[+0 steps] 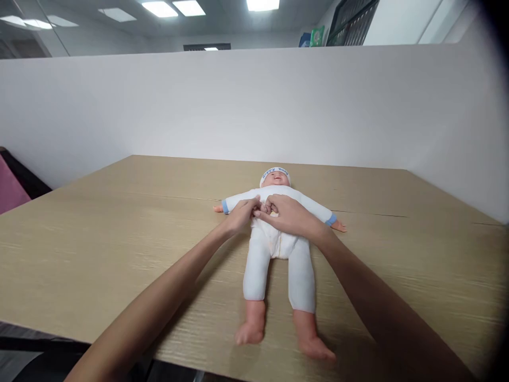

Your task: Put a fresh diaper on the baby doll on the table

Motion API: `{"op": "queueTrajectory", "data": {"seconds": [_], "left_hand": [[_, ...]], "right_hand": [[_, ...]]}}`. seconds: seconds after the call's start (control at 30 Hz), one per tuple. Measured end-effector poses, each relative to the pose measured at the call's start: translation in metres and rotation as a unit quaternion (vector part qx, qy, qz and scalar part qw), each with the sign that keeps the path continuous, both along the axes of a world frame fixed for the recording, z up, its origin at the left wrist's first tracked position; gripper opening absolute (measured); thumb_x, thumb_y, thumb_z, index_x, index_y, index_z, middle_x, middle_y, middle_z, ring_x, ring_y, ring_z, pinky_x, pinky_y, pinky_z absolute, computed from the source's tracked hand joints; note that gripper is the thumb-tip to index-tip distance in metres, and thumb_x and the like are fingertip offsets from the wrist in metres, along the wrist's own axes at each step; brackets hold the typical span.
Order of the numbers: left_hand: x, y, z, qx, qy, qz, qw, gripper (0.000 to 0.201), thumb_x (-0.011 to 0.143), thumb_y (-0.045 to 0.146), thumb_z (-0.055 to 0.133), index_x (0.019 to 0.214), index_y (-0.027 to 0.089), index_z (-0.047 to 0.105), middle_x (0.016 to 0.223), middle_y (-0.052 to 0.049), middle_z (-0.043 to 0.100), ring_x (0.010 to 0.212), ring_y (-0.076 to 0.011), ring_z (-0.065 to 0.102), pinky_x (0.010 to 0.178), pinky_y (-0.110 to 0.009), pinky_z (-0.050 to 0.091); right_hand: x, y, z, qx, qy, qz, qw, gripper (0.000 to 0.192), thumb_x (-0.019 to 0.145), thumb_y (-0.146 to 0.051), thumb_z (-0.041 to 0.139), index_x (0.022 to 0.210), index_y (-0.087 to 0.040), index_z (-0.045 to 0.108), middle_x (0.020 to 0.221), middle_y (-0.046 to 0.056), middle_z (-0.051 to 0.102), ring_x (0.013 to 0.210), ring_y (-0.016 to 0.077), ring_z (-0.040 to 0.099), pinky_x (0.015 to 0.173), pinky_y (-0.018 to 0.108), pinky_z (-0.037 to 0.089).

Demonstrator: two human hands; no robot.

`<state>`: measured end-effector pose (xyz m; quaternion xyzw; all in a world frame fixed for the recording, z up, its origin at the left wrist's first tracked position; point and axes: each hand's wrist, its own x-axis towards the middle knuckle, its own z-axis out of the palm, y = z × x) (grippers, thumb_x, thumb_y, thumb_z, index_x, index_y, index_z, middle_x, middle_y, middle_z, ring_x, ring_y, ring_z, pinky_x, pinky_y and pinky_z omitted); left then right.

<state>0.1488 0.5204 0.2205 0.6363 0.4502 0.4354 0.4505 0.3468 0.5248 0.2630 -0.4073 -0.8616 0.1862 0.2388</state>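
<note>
A baby doll (278, 254) lies on its back on the wooden table (99, 239), head away from me, arms spread, bare feet toward me. It wears a white romper with blue cuffs and a white headband. My left hand (242, 213) pinches the romper fabric at the doll's chest from the left. My right hand (288, 215) rests on the chest from the right, its fingers closed on the same front of the romper. The two hands touch at the middle of the chest and hide the garment's closure.
White partition walls (254, 106) close the table at the back and right. A pink object (10, 188) sits at the far left beyond the table. The near table edge runs just past the doll's feet.
</note>
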Motion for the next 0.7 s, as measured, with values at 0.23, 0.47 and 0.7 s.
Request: {"op": "queueTrajectory", "data": {"seconds": [0.23, 0.47, 0.7], "left_hand": [[-0.009, -0.002, -0.025, 0.049, -0.028, 0.078, 0.995, 0.054, 0.093, 0.066, 0.077, 0.121, 0.022, 0.062, 0.099, -0.002, 0.064, 0.087, -0.0171, 0.058, 0.076, -0.029, 0.046], [-0.008, -0.007, -0.023, 0.064, 0.018, 0.125, 0.99, 0.04, 0.096, 0.053, 0.076, 0.116, 0.021, 0.061, 0.107, -0.005, 0.067, 0.088, -0.0174, 0.059, 0.076, -0.03, 0.047], [0.013, -0.1, 0.018, 0.205, 0.146, 0.061, 0.966, 0.021, 0.113, 0.04, 0.057, 0.109, 0.023, 0.067, 0.111, -0.004, 0.072, 0.092, -0.0178, 0.061, 0.081, -0.033, 0.047]], "right_hand": [[-0.003, 0.009, -0.014, 0.034, 0.016, -0.057, 0.998, 0.039, 0.106, -0.029, 0.056, 0.071, -0.023, 0.041, 0.073, -0.001, 0.057, 0.07, 0.0163, 0.045, 0.069, 0.033, 0.026], [0.003, 0.008, -0.013, 0.086, 0.071, -0.097, 0.989, 0.028, 0.093, -0.007, 0.053, 0.08, -0.026, 0.037, 0.079, -0.001, 0.054, 0.075, 0.0182, 0.048, 0.071, 0.033, 0.03], [0.037, -0.095, -0.022, 0.074, 0.141, 0.039, 0.987, 0.008, 0.102, -0.021, 0.065, 0.101, -0.024, 0.057, 0.101, 0.002, 0.068, 0.088, 0.0184, 0.064, 0.083, 0.031, 0.049]]}}
